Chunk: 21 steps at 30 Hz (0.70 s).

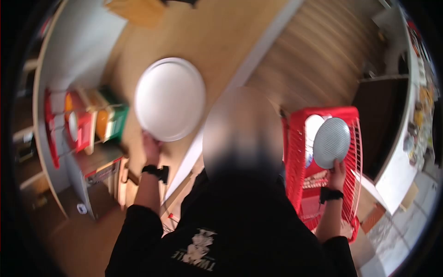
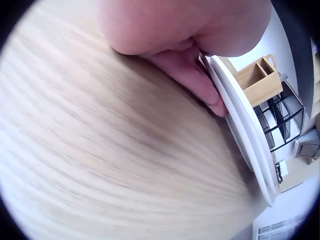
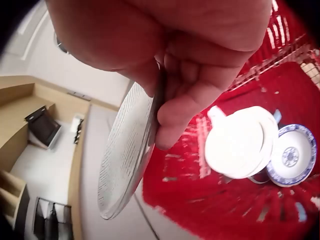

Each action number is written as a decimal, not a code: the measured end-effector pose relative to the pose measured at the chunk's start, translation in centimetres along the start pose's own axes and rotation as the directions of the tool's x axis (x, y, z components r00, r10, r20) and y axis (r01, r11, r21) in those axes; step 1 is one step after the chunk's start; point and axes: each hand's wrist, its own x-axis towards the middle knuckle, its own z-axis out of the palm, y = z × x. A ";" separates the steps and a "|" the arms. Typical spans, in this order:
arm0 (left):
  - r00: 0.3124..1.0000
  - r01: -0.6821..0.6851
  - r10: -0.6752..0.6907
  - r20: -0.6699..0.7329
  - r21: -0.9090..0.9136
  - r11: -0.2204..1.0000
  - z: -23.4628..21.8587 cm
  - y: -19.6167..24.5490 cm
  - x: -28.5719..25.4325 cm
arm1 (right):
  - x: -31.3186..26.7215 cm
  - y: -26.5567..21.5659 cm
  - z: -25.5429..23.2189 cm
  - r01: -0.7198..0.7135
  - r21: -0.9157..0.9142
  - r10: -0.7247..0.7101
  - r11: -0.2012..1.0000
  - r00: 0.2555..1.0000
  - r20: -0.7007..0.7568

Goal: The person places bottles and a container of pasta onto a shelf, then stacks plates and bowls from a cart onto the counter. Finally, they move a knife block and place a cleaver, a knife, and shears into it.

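Note:
My left hand [image 1: 152,147] grips the near edge of a large white round plate [image 1: 170,99] over the wooden table; in the left wrist view two white rims [image 2: 246,127] lie close together beside the fingers. My right hand [image 1: 338,175] pinches the edge of a grey textured plate [image 1: 332,142], held tilted above a red basket [image 1: 296,184]. Inside the basket, the right wrist view has white dishes [image 3: 240,142] and a small bowl with a blue patterned rim [image 3: 291,156].
Red, green and wooden boxes [image 1: 110,121] stand at the left. An orange item [image 1: 138,11] lies at the table's far end. Beyond the basket is a dark surface [image 1: 380,124] with a white counter at the right. A wooden organizer [image 2: 260,80] shows in the left wrist view.

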 end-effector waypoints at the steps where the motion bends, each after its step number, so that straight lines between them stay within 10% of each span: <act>1: 0.998 -0.017 0.017 -0.068 0.005 1.000 1.6 0.8 -1.0 | -0.7 -1.4 3.5 0.057 0.036 -0.058 0.998 0.998 0.015; 10: 0.998 0.057 -0.050 0.049 -0.157 0.986 2.8 3.9 -2.2 | -4.3 -7.7 32.5 0.207 -0.192 -0.077 0.959 0.847 0.526; 21: 0.987 0.120 -0.093 0.130 -0.217 0.969 1.9 3.0 -1.4 | -6.1 -2.7 51.9 0.365 -0.395 0.019 0.843 0.714 0.700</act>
